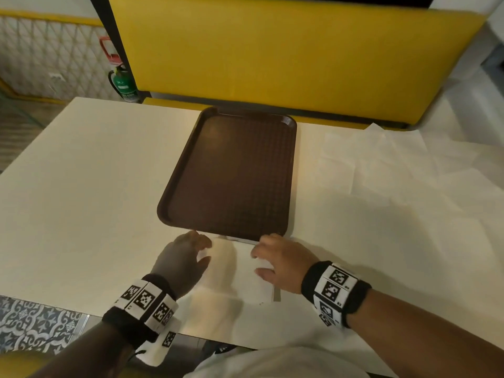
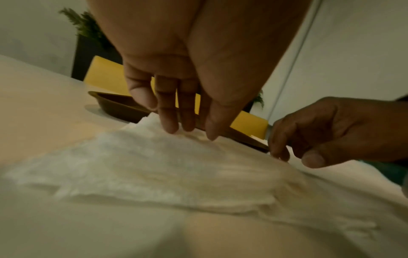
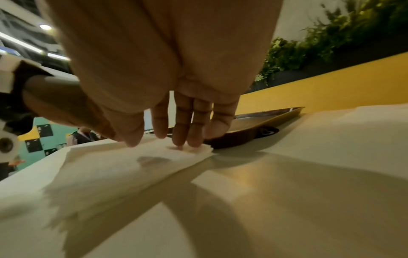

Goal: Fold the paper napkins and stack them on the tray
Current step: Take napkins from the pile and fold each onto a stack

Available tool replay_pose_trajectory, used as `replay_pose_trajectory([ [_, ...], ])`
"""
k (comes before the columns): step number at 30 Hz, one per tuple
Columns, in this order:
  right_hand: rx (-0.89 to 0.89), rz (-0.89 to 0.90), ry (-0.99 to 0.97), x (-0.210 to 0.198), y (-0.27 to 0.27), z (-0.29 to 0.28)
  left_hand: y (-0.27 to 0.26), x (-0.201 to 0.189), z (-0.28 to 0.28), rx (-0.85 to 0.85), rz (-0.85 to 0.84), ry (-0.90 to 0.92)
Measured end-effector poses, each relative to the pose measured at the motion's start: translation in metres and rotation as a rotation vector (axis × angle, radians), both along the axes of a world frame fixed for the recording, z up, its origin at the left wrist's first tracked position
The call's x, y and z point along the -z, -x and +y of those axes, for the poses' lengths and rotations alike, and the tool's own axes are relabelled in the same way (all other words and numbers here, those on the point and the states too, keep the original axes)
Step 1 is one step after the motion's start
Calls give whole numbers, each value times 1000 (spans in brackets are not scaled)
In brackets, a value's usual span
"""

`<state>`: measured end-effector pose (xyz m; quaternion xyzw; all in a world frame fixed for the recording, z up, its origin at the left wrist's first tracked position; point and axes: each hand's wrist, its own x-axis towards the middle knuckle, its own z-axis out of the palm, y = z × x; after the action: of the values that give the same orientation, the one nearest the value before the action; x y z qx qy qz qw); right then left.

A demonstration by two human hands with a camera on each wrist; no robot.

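A folded white napkin point(image 1: 234, 271) point(image 2: 154, 165) point(image 3: 123, 167) lies flat on the table, just in front of the near edge of the brown tray point(image 1: 234, 173) point(image 2: 119, 106) point(image 3: 253, 122), which holds nothing. My left hand point(image 1: 203, 249) point(image 2: 189, 132) touches the napkin's far left edge with straight fingertips. At the far right corner, my right hand point(image 1: 257, 257) point(image 3: 161, 141) point(image 2: 293, 157) presses down with straight fingers, its thumb also resting on the paper. Neither hand lifts the napkin.
Several unfolded white napkins point(image 1: 395, 173) lie spread over the right side of the table, beside the tray. A yellow bench back point(image 1: 286, 58) stands behind the table. A fire extinguisher point(image 1: 124, 83) hangs at the back left. The table's near edge runs just behind my wrists.
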<state>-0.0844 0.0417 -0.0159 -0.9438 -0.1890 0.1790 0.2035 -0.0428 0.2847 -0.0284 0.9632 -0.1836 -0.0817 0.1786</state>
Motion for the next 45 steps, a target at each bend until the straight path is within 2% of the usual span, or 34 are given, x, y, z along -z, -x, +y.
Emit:
replay_pose_trajectory([
  [5, -76, 18, 121, 7, 1, 4, -1, 2, -8, 64, 30, -208],
  [8, -43, 13, 87, 5, 3, 1, -1, -2, -11, 66, 20, -219],
  [13, 159, -25, -17, -10, 11, -30, -5, -37, -36, 138, -68, -46],
  [16, 311, 2, 103, -17, 13, -77, -13, -67, -78, 210, 8, 126],
  [19, 485, 29, 240, -22, 4, -132, -23, -78, -131, 276, 148, 268],
  [23, 636, 18, 367, -22, -23, -183, -37, -61, -196, 342, 231, 233],
  [26, 640, 46, 419, -16, -45, -196, -43, -35, -228, 279, 252, 173],
  [31, 613, 39, 449, 0, -75, -195, -48, -8, -250, 194, 370, 61],
  [38, 478, 33, 541, 14, -91, -195, -63, -2, -260, 126, 360, 20],
  [45, 481, -33, 505, 13, -95, -199, -67, -5, -262, 132, 394, -1],
])
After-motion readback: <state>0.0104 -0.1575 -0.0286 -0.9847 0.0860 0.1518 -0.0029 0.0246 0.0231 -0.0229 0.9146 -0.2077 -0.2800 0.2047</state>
